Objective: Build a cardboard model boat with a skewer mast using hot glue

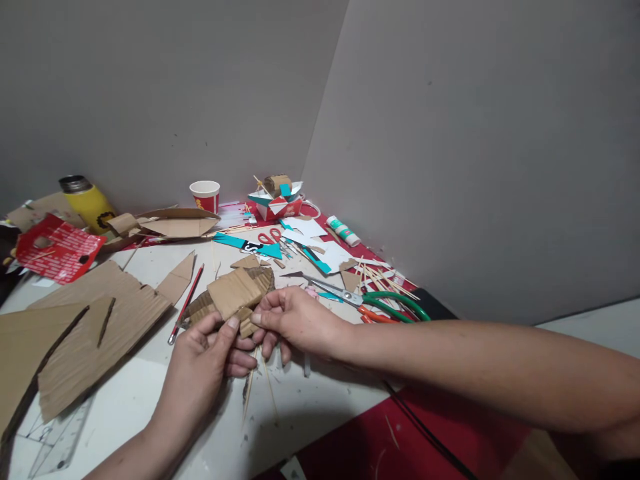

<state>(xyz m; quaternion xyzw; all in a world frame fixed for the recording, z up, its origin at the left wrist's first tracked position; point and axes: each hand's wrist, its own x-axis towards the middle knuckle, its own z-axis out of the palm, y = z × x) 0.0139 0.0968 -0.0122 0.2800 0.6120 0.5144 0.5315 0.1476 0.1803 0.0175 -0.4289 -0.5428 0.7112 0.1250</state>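
Note:
Near the middle of the table, my left hand (213,350) is closed with its thumb at the edge of a small cardboard piece (247,323). My right hand (295,323) pinches the same piece from the other side, thumb on top. Right behind it is a folded cardboard block (235,291) on a rounded, ridged cardboard piece (261,280); whether they are joined to the small piece I cannot tell. Thin wooden sticks (270,387) stick out below my fingers. Scissors with green and orange handles (370,300) lie open-bladed beyond my right hand.
Large cardboard sheets (115,320), a pencil (187,303) and a clear ruler (60,440) lie on the left. Farther back stand a yellow bottle (89,203), a paper cup (205,197) and a paper boat-like model (277,200). Loose sticks (377,277) and a glue tube (343,231) lie right.

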